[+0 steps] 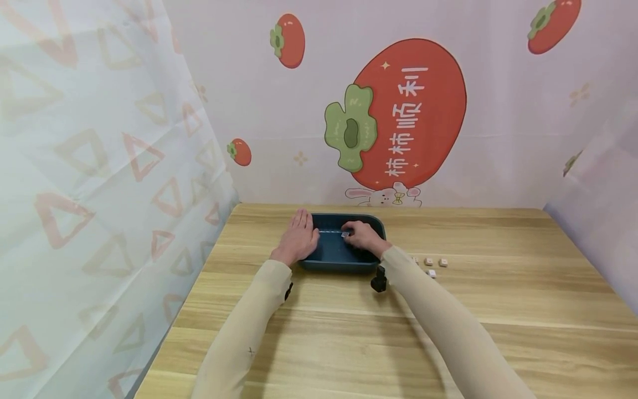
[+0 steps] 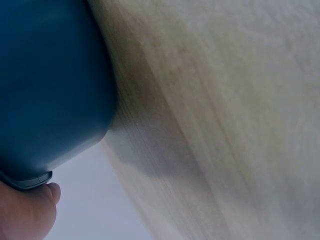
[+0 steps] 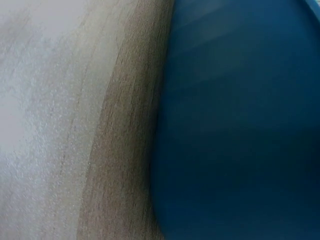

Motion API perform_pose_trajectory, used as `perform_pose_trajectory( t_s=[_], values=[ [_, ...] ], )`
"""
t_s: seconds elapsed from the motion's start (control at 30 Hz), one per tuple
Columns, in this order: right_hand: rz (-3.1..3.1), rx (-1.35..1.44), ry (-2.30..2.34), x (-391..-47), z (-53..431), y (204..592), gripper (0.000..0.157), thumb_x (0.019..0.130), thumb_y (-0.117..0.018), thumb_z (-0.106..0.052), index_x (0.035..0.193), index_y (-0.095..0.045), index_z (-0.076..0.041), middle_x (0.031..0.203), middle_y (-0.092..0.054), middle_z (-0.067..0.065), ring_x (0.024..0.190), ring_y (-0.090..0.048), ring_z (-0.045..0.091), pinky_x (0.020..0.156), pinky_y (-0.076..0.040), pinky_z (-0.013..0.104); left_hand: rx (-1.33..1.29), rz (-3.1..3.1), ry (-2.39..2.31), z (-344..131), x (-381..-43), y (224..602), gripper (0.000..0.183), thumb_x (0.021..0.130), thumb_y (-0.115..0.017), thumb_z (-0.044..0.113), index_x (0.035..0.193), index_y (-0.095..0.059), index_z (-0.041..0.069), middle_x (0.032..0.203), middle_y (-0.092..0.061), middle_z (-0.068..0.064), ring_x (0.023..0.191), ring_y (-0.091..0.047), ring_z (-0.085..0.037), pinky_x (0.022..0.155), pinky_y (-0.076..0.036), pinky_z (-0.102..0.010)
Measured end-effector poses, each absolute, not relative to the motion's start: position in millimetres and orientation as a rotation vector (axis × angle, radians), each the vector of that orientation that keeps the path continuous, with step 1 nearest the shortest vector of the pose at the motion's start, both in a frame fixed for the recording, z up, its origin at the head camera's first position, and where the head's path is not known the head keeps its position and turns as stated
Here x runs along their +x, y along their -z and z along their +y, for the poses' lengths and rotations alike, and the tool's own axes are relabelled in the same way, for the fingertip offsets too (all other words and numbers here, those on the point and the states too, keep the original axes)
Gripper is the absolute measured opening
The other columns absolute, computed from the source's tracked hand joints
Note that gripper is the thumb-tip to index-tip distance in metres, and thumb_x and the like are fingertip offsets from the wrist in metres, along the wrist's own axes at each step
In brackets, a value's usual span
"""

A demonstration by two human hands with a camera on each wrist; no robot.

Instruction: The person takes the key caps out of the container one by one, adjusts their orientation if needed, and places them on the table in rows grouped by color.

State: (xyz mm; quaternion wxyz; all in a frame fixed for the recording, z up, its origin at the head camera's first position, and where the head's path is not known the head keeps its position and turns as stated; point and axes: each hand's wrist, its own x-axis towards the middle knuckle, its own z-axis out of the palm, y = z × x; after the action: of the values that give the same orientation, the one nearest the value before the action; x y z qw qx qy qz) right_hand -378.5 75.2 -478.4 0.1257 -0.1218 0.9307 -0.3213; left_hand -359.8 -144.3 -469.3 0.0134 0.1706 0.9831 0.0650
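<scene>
A dark blue rectangular tray (image 1: 330,249) sits on the wooden table. My left hand (image 1: 298,237) rests along its left rim, fingers straight and pointing away from me. In the left wrist view, part of that hand (image 2: 27,212) shows at the tray's rim, beside the blue outer wall (image 2: 55,90). Over the tray's inside, my right hand (image 1: 366,237) pinches a small white block (image 1: 345,235) between thumb and fingers. The right wrist view holds only the tray's blue side (image 3: 240,125) and tabletop; the right hand is out of that view.
To the right of the tray lie several small white blocks (image 1: 443,262), some with a reddish mark on top, one partly behind the right sleeve (image 1: 428,299). Bare wooden table (image 1: 523,266) stretches beyond them. A printed cloth backdrop (image 1: 279,111) rises behind the table's far edge.
</scene>
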Motion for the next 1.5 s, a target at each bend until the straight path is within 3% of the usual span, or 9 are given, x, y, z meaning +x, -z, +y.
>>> perform_pose_trajectory(
  t_s=[0.2,0.57,0.9,1.23,1.5],
  values=[
    [2.717,-0.364,0.917,-379,74,476,0.035,0.095,-0.06,-0.016,0.13,-0.06,-0.009,0.084,-0.064,0.009,0.062,-0.058,0.017,0.053,-0.048,0.026,0.532,3.062,-0.217,-146,-361,471,0.064,0.106,-0.021,0.036,0.156,-0.012,-0.003,0.166,-0.004,-0.017,0.155,-0.001,-0.03,0.126,-0.004,-0.042],
    [2.785,-0.363,0.789,-380,71,475,0.022,0.095,-0.062,-0.022,0.113,-0.061,-0.01,0.098,-0.063,0.011,0.08,-0.059,0.023,0.073,-0.049,0.033,0.549,3.061,-0.245,-145,-361,469,0.063,0.106,-0.025,0.034,0.155,-0.013,-0.003,0.165,-0.005,-0.018,0.154,-0.001,-0.031,0.126,-0.005,-0.043],
    [2.707,-0.295,0.966,-375,75,470,0.02,0.096,-0.06,-0.025,0.102,-0.049,-0.01,0.083,-0.064,0.01,0.066,-0.062,0.021,0.057,-0.051,0.029,0.565,3.056,-0.228,-145,-359,463,0.062,0.107,-0.023,0.033,0.155,-0.013,-0.005,0.165,-0.004,-0.02,0.154,-0.003,-0.032,0.126,-0.006,-0.044],
    [2.673,-0.364,1.073,-370,81,465,0.016,0.093,-0.058,-0.02,0.101,-0.052,-0.008,0.081,-0.066,0.011,0.06,-0.065,0.02,0.053,-0.054,0.031,0.562,3.057,-0.228,-144,-361,468,0.064,0.106,-0.021,0.036,0.155,-0.011,-0.004,0.165,-0.004,-0.019,0.154,-0.002,-0.032,0.126,-0.006,-0.043],
    [2.647,-0.436,1.177,-364,84,458,0.019,0.097,-0.058,-0.024,0.106,-0.056,-0.007,0.088,-0.07,0.012,0.062,-0.068,0.018,0.057,-0.057,0.032,0.551,3.061,-0.202,-144,-361,470,0.063,0.107,-0.023,0.035,0.155,-0.012,-0.004,0.165,-0.004,-0.019,0.154,-0.001,-0.031,0.126,-0.006,-0.043]
  ],
)
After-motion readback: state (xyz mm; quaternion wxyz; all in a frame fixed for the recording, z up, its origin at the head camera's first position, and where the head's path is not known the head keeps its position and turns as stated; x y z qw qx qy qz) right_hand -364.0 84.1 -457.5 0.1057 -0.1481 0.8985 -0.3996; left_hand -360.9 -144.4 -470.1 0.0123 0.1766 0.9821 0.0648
